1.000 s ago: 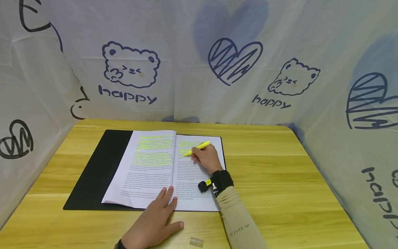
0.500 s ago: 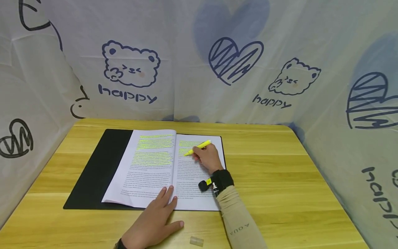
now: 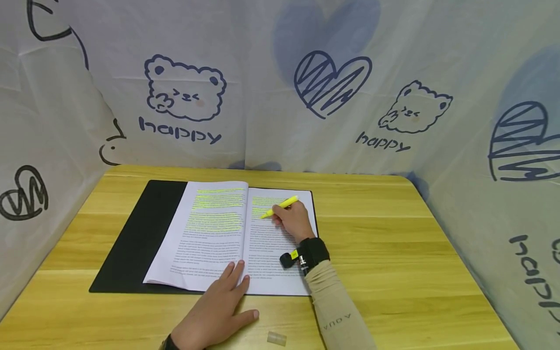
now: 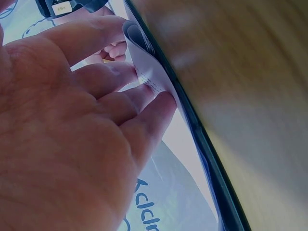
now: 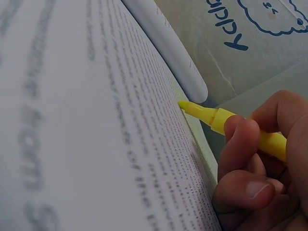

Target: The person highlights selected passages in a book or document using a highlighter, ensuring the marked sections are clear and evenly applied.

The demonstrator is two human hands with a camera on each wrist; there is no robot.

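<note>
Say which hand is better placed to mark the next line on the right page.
Probably the right hand: it pinches the yellow highlighter, tip near the highlighted lines on the right page. The left hand rests at the near edge of the open pages, without a marker.

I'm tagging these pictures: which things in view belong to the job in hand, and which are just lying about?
In use:
yellow highlighter, right hand holding it
open pages, left hand touching them
black folder beneath

Lying about:
small translucent piece, untouched
</note>
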